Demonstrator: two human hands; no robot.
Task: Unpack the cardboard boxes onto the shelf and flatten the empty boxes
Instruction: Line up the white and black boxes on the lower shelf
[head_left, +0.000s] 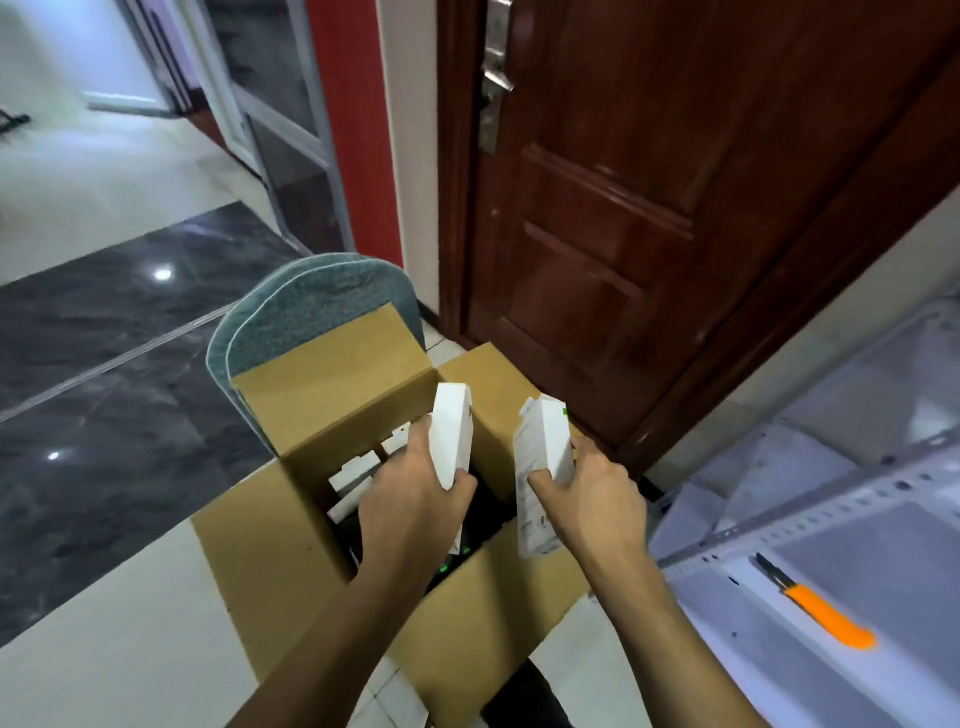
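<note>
An open brown cardboard box stands on the floor in front of me, flaps spread outward. My left hand grips a slim white packet upright above the box's opening. My right hand grips a second white packet with printed text, at the box's right side. Inside the box lie several more white packets on the left and dark items with green marks lower down. The white metal shelf is at the right.
An orange-handled box cutter lies on the shelf's lower board. A dark red wooden door stands closed behind the box. A grey-green mat leans behind the box's far flap. Dark marble and pale tiles cover the floor to the left.
</note>
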